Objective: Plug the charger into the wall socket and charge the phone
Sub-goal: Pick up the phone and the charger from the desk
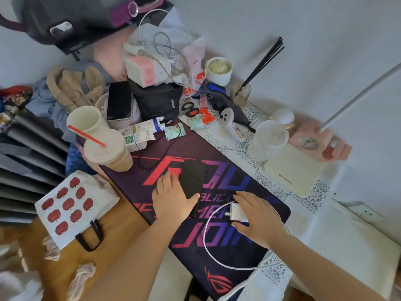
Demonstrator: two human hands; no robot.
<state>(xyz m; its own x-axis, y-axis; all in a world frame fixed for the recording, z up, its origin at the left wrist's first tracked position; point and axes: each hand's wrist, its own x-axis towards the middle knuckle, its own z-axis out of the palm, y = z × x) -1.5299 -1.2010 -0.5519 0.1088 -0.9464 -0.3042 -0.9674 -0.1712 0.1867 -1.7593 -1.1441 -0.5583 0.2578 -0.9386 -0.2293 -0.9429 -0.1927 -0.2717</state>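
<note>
Home bedroom: cluttered desk (338, 231), clothes (71, 88).

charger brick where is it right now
Head view, lower centre-right: the white charger lies on the dark desk mat, between the thumb and fingers of the right hand, with the phone just to its left.

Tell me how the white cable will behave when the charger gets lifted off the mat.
The cable lies in a loose loop, so it is probably floppy and will trail behind the charger. The loop crosses from the mat onto the lace cloth, where it might snag. The small charger looks light.
</note>
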